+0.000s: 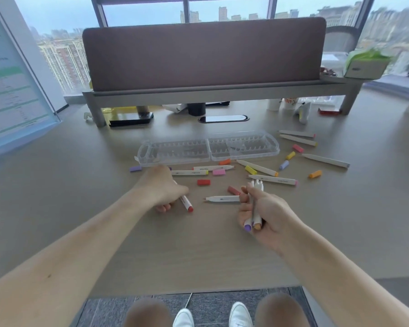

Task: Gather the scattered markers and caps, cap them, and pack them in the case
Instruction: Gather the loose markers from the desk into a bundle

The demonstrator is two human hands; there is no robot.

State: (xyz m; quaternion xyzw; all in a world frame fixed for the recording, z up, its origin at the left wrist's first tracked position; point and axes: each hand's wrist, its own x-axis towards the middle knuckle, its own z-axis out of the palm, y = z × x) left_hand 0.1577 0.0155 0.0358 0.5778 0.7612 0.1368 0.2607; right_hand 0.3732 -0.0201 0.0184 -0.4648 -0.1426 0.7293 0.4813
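Clutching two markers (255,204) in the near right hand (262,215), curling left hand (162,187) fingers (162,208) round a red-ended marker (185,201) down at the table (198,256), short of the open case (208,148); likely light, stiff, slick: pinch mid-barrel.

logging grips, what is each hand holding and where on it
Left hand grips the red-ended marker by its barrel, red end sticking out. Right hand grips two markers around their middles, both ends showing.
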